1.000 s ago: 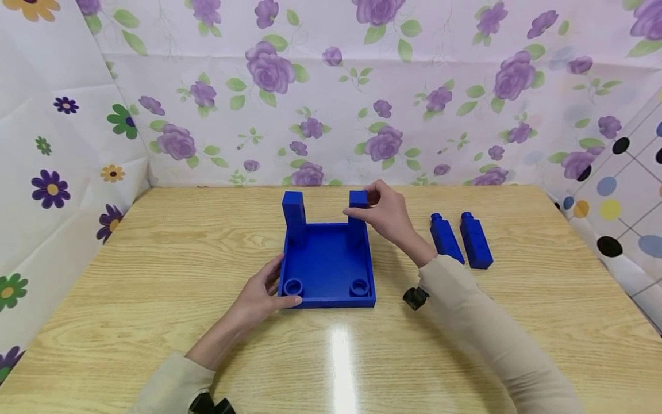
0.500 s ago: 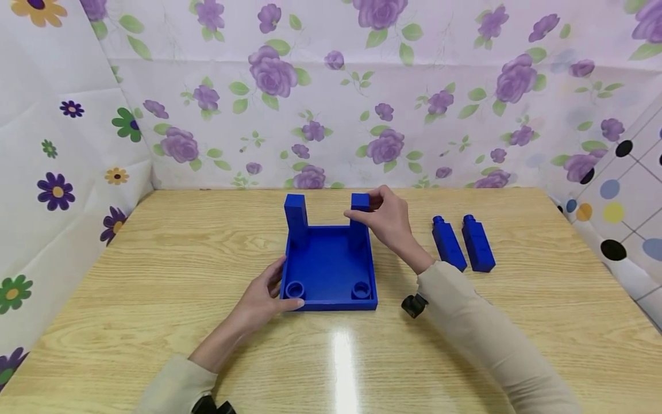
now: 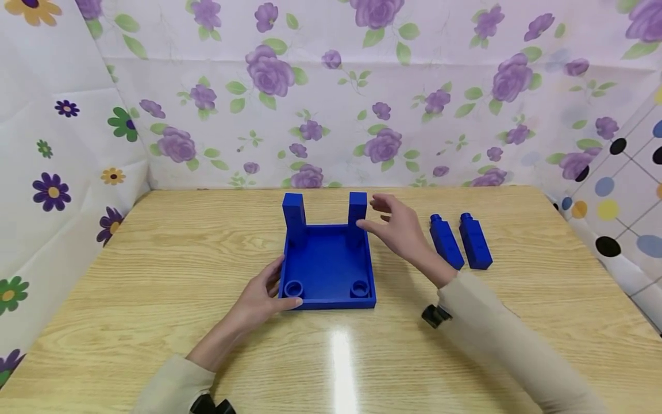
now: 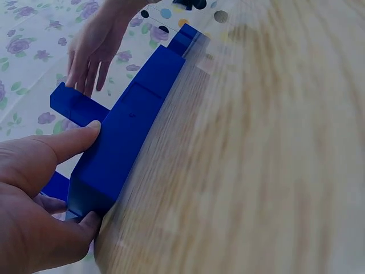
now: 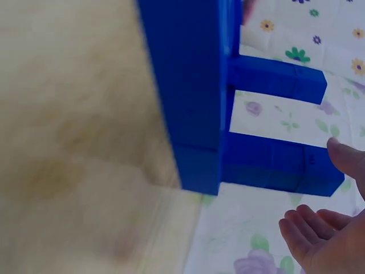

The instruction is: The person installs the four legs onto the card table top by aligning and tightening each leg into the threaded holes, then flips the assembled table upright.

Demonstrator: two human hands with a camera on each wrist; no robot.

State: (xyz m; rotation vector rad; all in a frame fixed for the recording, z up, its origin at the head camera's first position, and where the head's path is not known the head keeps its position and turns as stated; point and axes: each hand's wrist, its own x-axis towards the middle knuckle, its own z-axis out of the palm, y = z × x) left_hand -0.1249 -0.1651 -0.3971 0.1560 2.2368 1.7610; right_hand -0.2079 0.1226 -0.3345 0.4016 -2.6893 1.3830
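A small blue square table top [image 3: 328,261] lies with its rimmed underside up. Two blue legs, a left one [image 3: 295,215] and a right one [image 3: 357,210], stand upright in its far corners. Round sockets show in both near corners, one at the left [image 3: 293,288] and one at the right [image 3: 359,288]. My left hand [image 3: 258,293] grips the near left corner, thumb on the front edge [image 4: 122,137] and fingers along the side. Beside the far right leg, my right hand [image 3: 398,227] has its fingers spread and holds nothing; in the right wrist view its thumb overlaps the leg's end [image 5: 285,165].
Two more blue legs, a nearer one [image 3: 446,241] and one beside it [image 3: 476,241], lie on the wooden table [image 3: 207,230] at the right, threaded ends pointing away. A flowered cloth backdrop [image 3: 331,115] stands behind the table.
My right hand has let go of the far right leg's top and moved slightly right and down, its fingers opening. My left hand keeps its grip on the corner.
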